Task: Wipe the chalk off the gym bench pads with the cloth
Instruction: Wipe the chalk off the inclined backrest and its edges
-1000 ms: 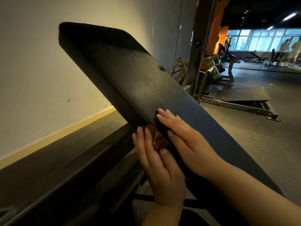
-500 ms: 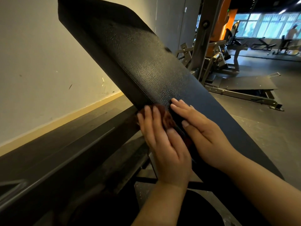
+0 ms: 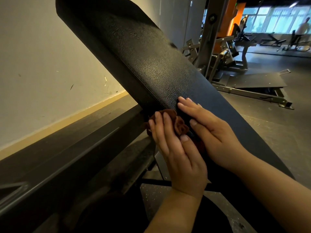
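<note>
Head view: the bench pad (image 3: 151, 64) is shown steeply inclined. The cloth (image 3: 178, 125), dark brown and bunched, is pressed against the pad's left side edge, about mid-length, by the left hand (image 3: 178, 153), whose fingers are laid straight over it. The right hand (image 3: 210, 130) is spread flat on the pad's face, just beside the cloth, and nothing is held in it. The task is judged to be under way, with the side edge being wiped. No distinct chalk marks can be made out on the pad's face; pale areas above the hands cannot be told from reflected light. The pad's upper part and any further pads are judged to remain.
</note>
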Demonstrator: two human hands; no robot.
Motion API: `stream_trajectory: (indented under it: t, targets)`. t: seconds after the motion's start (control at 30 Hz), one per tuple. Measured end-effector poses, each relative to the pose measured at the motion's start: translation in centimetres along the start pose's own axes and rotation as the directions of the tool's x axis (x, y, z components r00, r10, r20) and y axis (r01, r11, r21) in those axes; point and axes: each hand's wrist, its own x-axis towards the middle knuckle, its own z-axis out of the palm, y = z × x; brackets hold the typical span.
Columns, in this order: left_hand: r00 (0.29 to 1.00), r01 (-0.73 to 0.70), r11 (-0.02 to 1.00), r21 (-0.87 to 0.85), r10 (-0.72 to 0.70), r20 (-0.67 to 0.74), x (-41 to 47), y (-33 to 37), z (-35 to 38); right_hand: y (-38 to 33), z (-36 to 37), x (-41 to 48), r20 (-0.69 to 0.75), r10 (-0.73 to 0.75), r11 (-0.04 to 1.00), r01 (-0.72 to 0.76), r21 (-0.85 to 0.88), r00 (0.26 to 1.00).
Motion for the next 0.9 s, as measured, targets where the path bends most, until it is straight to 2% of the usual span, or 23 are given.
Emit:
stream_trajectory:
  t: [0.2, 0.33, 0.47, 0.7, 0.8, 0.9]
  targets:
    - [0.989, 0.081, 0.991, -0.104, -0.092, -0.113, 4.3, -0.3, -0.9, 0.1, 0.1, -0.1, -0.012, 0.009, 1.0, -0.009, -0.007, 1.0]
    - [0.994, 0.086, 0.994, -0.07, -0.091, -0.067, 0.0, 0.5, 0.3, -0.2, -0.1, 0.0, -0.022, 0.01, 1.0, -0.01, 0.008, 1.0]
    - [0.993, 0.113, 0.988, -0.108, -0.115, -0.013, -3.5, 1.1, 0.9, -0.2, -0.2, -0.2, -0.009, 0.006, 1.0, -0.006, -0.004, 1.0]
    - [0.99, 0.103, 0.994, -0.031, -0.106, -0.09, 2.2, 0.0, -0.2, -0.1, 0.0, -0.1, -0.012, 0.027, 0.999, -0.026, 0.035, 1.0]
    - [0.989, 0.137, 0.988, -0.069, -0.141, -0.052, 1.2, 0.6, 0.0, -0.2, 0.0, -0.1, -0.016, 0.03, 0.998, -0.029, 0.047, 0.999]
    - [0.994, 0.105, 0.994, -0.027, -0.106, -0.024, -1.2, 0.8, 0.5, -0.2, -0.1, -0.1, -0.016, 0.029, 0.999, -0.029, 0.036, 0.999]
